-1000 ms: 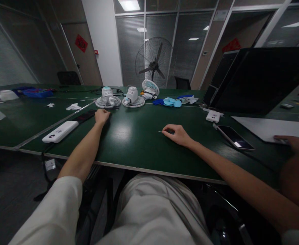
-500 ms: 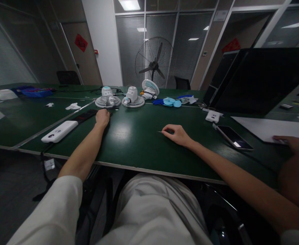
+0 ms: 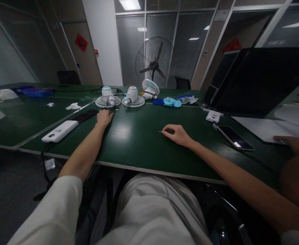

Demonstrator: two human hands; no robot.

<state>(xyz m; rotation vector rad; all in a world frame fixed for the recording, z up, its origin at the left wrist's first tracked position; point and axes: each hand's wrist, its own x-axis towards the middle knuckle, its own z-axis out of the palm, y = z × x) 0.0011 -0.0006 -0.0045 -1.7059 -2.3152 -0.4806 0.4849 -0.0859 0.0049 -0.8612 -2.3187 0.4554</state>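
My right hand (image 3: 177,134) rests on the green table with thumb and forefinger pinched on a thin, needle-like piece (image 3: 159,131) that points left. What kind of piece it is, I cannot make out. Farther off, my left hand (image 3: 104,117) lies on the table top, its thumb apart from the curled fingers, with nothing visible in it. A small dark item (image 3: 115,108) is just beyond its fingers. Close ahead of that hand stand two white fan heads, one left (image 3: 107,98) and one right (image 3: 133,98), both face down. A third fan head (image 3: 150,89) leans tilted behind them.
A white power bank (image 3: 60,131) with a black strap lies left. Blue gloves (image 3: 159,101) and light-blue fan blades (image 3: 172,101) sit at the back. A phone (image 3: 233,137), a white device (image 3: 213,116) and a large black monitor (image 3: 262,80) occupy the right. Another person's hand (image 3: 296,144) touches a white sheet (image 3: 264,129).
My left hand has shifted slightly right and its thumb has spread from the fingers. My right hand keeps its pinch in the same place. White material has risen at the far right.
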